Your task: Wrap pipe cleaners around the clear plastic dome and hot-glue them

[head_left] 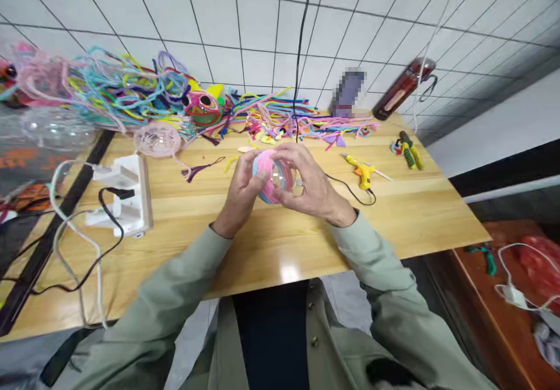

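Above the middle of the wooden table, both hands hold a small round piece (pixel 266 165) wrapped in pink and blue fuzzy pipe cleaners, with a clear, see-through part in its middle. My left hand (pixel 245 186) grips its left side, the thumb pressed on the pink strands. My right hand (pixel 308 186) curls round the right side, fingers over the top and thumb below. The fingers hide part of its rim. A yellow hot glue gun (pixel 364 173) lies to the right of my right hand, its black cord running back towards it.
A heap of coloured pipe cleaners (pixel 118 87) lines the wall, with a cat-like mask (pixel 203 105) among them. A white power strip (pixel 133 197) with cables sits left. Pliers (pixel 411 151) and a dark red bottle (pixel 405 90) are at the right. The table's front edge (pixel 262 288) is near my body.
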A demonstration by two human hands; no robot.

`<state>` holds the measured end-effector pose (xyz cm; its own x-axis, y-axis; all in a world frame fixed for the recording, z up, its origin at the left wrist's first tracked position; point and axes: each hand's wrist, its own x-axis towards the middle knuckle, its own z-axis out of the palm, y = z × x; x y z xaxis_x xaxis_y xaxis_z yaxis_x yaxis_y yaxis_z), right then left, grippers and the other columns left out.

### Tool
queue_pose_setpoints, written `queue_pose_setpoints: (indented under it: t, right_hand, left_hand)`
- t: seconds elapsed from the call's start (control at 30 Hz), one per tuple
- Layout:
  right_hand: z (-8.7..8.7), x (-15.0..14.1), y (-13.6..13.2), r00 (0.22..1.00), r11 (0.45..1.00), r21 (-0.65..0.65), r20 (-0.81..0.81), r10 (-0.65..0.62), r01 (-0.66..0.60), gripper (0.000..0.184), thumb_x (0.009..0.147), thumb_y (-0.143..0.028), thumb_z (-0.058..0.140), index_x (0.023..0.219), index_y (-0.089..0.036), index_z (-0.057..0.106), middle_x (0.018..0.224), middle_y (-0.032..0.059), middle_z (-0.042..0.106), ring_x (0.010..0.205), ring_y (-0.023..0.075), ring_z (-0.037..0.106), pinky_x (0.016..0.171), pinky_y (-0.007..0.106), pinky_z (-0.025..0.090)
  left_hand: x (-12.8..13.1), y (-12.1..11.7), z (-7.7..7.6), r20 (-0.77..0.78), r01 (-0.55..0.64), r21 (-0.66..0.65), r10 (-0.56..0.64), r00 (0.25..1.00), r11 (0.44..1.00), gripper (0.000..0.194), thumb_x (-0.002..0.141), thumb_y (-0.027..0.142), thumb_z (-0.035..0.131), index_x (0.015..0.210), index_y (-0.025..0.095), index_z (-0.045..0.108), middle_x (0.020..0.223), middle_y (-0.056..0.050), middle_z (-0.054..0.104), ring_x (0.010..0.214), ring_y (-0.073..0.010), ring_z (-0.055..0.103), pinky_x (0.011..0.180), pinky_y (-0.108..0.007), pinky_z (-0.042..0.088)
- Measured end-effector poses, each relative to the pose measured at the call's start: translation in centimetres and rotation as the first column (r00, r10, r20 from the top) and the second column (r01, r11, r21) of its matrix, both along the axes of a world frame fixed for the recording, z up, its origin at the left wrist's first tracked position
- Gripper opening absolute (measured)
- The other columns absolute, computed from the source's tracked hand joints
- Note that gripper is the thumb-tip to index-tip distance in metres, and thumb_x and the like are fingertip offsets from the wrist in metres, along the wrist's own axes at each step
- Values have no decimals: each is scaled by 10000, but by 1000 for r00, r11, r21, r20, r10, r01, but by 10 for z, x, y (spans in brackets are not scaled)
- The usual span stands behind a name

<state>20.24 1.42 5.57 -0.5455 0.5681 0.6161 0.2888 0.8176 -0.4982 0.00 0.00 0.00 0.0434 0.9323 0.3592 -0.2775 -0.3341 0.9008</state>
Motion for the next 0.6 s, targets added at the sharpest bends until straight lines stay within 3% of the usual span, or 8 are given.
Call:
queue_pose_setpoints:
  t: [0.23, 0.6]
  right_hand:
    - [2, 0, -2, 1000, 999, -46, 9, -24, 25, 582, 934, -365, 764, 1485, -306, 585, 1536, 157, 654, 1490, 359, 625, 1227, 605, 584]
    - [3, 2, -2, 1000, 997, -76, 7, -19, 19, 618, 895, -356, 783, 1482, -302, 597, 1569, 157, 647, 1510, 375, 609, 1209, 618, 590]
  left_hand:
    - [0, -4, 0, 16, 32, -2, -32, 999, 999, 638, 983, 742, 760, 1432, 303, 649, 1470, -84, 687, 1463, -354, 623, 1369, -616, 442]
    - [-6, -1, -5, -56, 82, 60, -79, 995, 995, 715, 947, 708, 835, 1497, 318, 597, 1530, -93, 658, 1481, -363, 615, 1365, -660, 443]
